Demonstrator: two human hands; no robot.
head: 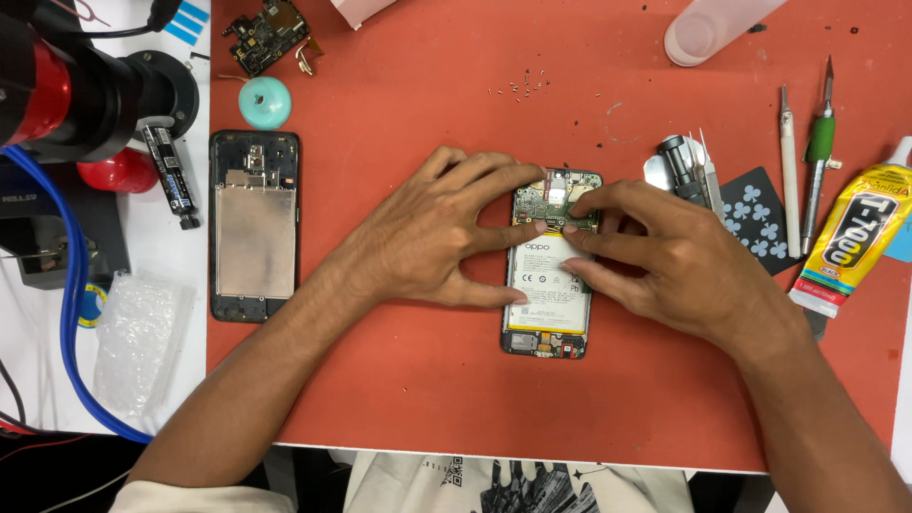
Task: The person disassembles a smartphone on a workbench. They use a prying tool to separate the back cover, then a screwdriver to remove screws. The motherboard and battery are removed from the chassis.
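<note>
Both hands were on the opened phone (549, 285), which lay back-off at the middle of the red mat (408, 380). Left hand (432, 237) was spread flat, fingers apart, thumb against the phone's left edge by the white battery (543, 275), index and middle fingertips pressing the green circuit board (551, 204) at the top. Right hand (655, 256) came in from the other side, fingers bent and apart, tips touching the board and the battery's upper right edge; nothing gripped, just pressing. Fingertips of my two hands nearly met over the board.

Just beside my right hand: a small black screwdriver (682, 169), tweezers (711, 176) and a dark playing card (755, 218). Further right lay a white pick (788, 171), a green-handled tool (819, 152) and a yellow glue tube (855, 237).

Well to the left sat a second phone frame (254, 226) with a metal plate, a teal round object (264, 102) above it, and a loose circuit board (266, 36) at the top edge. Tiny screws (521, 85) were scattered above the phone. Bubble wrap (138, 337) and a blue cable (71, 313) lay off the mat, left.
</note>
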